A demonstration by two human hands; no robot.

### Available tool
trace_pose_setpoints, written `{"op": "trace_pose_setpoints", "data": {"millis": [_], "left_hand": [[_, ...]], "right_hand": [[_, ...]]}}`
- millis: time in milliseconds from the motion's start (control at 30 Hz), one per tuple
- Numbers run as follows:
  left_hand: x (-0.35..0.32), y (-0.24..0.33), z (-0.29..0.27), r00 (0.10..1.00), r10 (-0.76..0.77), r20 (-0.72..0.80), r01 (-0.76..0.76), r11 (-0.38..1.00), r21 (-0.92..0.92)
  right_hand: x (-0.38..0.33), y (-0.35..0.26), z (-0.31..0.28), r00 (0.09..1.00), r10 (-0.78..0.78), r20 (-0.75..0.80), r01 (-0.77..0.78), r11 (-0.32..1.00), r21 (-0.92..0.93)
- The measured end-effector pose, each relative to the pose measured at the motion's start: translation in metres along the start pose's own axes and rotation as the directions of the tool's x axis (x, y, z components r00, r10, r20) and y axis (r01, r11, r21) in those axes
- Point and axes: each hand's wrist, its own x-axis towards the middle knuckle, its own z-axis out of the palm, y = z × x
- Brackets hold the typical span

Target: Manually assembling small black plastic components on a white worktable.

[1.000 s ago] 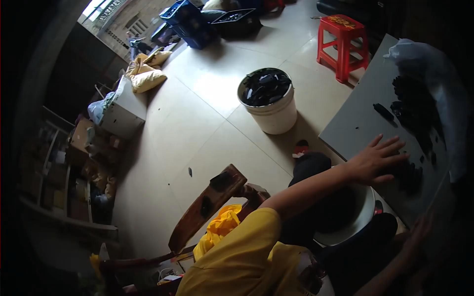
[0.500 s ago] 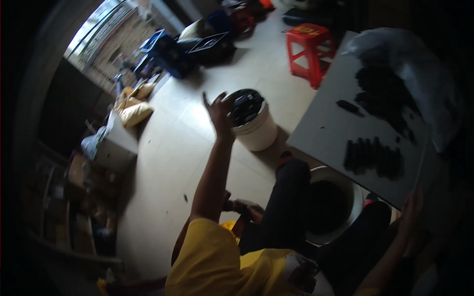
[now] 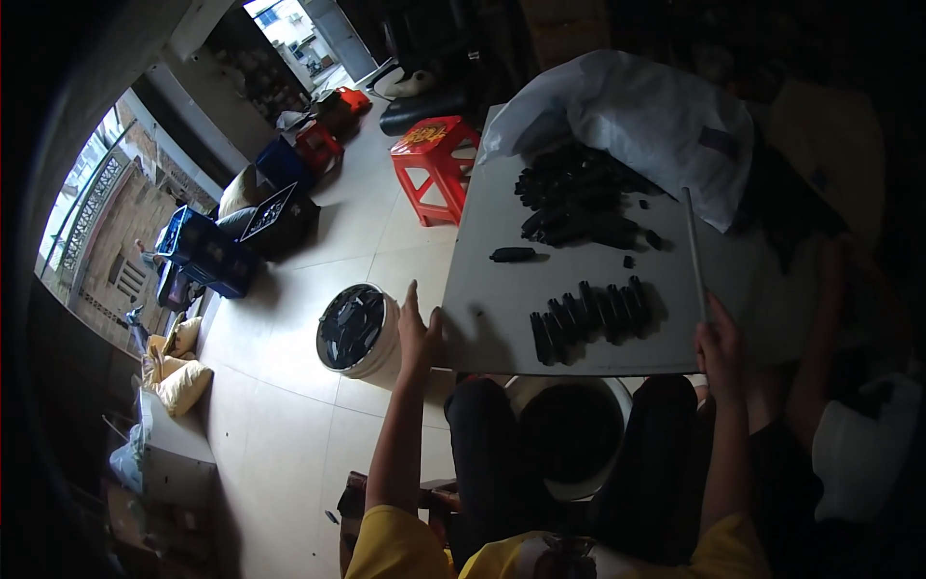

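My left hand (image 3: pixel 421 333) is at the left front corner of the grey-white table (image 3: pixel 598 359), fingers apart, holding nothing. My right hand (image 3: pixel 719 347) is closed round the lower part of a thin pale rod (image 3: pixel 694 246) at the front right. A row of short black tube-like pieces (image 3: pixel 588 314) stands or leans close together near the front edge; poor light hides their exact kind. Behind it lies a heap of similar black pieces (image 3: pixel 579 207), with a single black piece (image 3: pixel 512 255) to its left.
A crumpled white plastic bag (image 3: pixel 656 116) covers the table's back. Left on the floor stands a white bucket (image 3: pixel 384 338) full of black pieces. Between my legs sits a pale tub (image 3: pixel 617 444), dark inside. A red stool (image 3: pixel 434 159) and blue crate (image 3: pixel 217 256) stand farther off. Someone's arm (image 3: pixel 820 347) shows at right.
My view has turned right toward the table. My left hand has moved from beside the bucket to the table corner. My right hand, earlier at the table's edge, now grips the rod.
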Motion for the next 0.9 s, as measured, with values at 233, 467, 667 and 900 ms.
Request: {"op": "trace_pose_setpoints", "data": {"millis": [233,467,667,900], "left_hand": [[0.005,-0.035,0.029,0.977,-0.147,0.153,0.154,0.987,-0.037],[-0.001,0.016,0.022,0.925,-0.332,0.182,0.295,0.933,0.207],[-0.009,0.023,0.024,0.937,-0.325,0.124,0.305,0.939,0.161],[-0.017,0.020,0.024,0.948,-0.302,0.103,0.291,0.951,0.107]], "right_hand": [[0.008,0.001,0.012,0.997,-0.082,-0.006,0.082,0.994,-0.069],[0.017,0.014,0.005,0.985,-0.167,-0.039,0.160,0.977,-0.142],[0.029,0.030,-0.007,0.984,-0.147,-0.097,0.133,0.981,-0.142],[0.034,0.040,-0.017,0.992,-0.100,-0.082,0.089,0.987,-0.133]]}}
